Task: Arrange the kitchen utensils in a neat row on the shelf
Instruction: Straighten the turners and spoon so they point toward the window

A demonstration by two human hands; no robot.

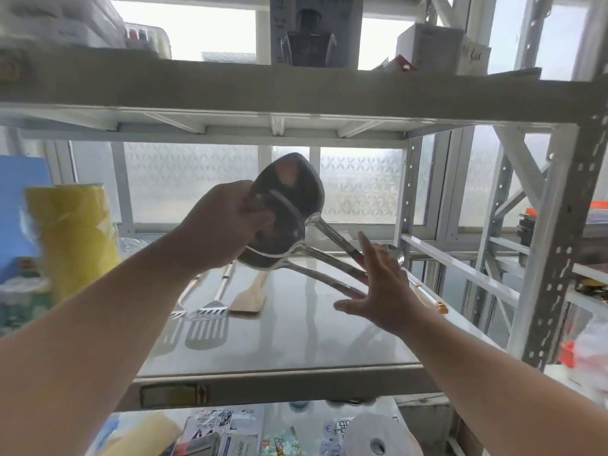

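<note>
Left hand (227, 222) is clamped around the stacked bowls of three steel ladles (283, 212), held above the shelf (296, 340) near centre frame; their handles fan down toward 4 o'clock. Right hand (378, 291) is spread flat, fingers wide, holding nothing, touching or just beside the handle ends. Two slotted turners (207, 311) and a wooden spatula (246, 301) already lie side by side at 7 o'clock of the ladles. Judgement: polished steel, rigid, moderately heavy, slippery; bowls nest and slide. Better to take each ladle mid-handle, one at a time.
</note>
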